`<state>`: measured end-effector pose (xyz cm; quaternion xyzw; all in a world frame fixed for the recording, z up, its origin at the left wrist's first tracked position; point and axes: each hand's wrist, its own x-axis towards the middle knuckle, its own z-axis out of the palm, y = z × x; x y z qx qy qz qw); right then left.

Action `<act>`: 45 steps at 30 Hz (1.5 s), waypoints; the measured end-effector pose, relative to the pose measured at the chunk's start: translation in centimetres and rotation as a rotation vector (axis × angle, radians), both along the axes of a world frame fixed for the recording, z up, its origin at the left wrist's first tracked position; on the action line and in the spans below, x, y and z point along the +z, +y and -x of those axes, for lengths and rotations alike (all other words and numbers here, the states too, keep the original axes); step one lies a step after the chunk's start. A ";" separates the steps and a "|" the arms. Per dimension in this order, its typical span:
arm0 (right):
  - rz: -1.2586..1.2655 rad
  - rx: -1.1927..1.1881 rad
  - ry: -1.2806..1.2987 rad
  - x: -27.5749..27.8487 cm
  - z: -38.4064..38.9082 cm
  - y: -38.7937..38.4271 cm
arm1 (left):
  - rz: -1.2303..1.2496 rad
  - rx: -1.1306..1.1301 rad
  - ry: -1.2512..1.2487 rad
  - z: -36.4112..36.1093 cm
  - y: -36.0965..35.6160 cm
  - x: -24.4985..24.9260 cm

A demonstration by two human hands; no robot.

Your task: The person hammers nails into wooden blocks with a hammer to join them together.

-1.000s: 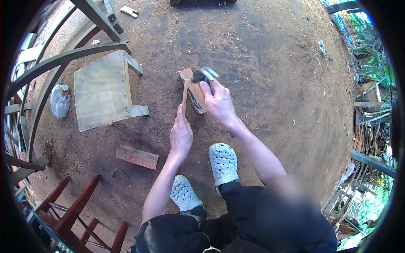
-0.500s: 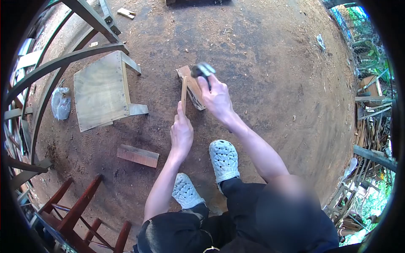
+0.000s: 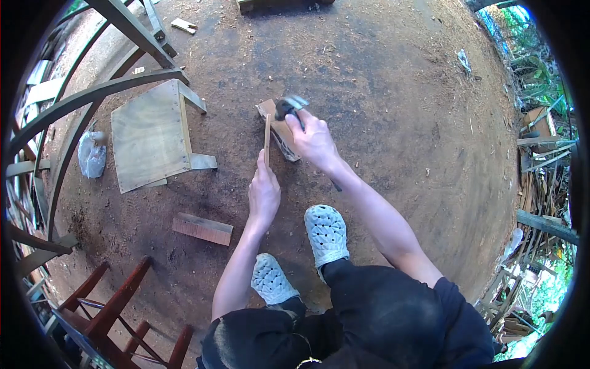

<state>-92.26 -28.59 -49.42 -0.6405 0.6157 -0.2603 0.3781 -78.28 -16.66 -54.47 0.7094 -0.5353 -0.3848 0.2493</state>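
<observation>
My left hand (image 3: pixel 264 194) is closed round the lower end of a thin wooden strip (image 3: pixel 268 136), which points away from me. The strip's far end overlaps a short wood block (image 3: pixel 266 107) on the dirt floor. In my right hand (image 3: pixel 315 142) is a hammer (image 3: pixel 286 109), gripped close behind its head. Its metal head, a little blurred, hovers over the block beside the strip's tip, and the handle's end shows beneath my forearm. My right fingers hide part of the block.
A wooden seat panel with short legs (image 3: pixel 150 138) lies to the left, near curved timber pieces (image 3: pixel 92 92) and a plastic bag (image 3: pixel 92 154). A loose wood block (image 3: pixel 203 228) rests nearer me. Red stool legs (image 3: pixel 123 295) stick up at lower left; scrap wood (image 3: pixel 541 184) lines the right edge.
The hammer head has shifted slightly left and tilted, still over the block. My left hand keeps its hold on the strip, almost unmoved. The view has moved slightly.
</observation>
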 end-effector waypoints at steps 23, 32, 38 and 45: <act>-0.014 -0.129 -0.020 1.1 0.2 -1.4 | -0.090 0.120 0.370 -0.9 -0.7 -1.0; -0.006 -0.165 -0.250 9.4 1.8 0.9 | 0.223 -0.087 0.720 -3.3 -4.4 3.7; -0.012 0.059 -0.304 13.1 1.8 4.3 | 0.400 -0.148 0.283 -3.4 -1.9 1.3; 0.236 0.280 -0.221 12.9 1.2 6.9 | 0.407 -0.139 0.206 -3.6 -0.7 0.7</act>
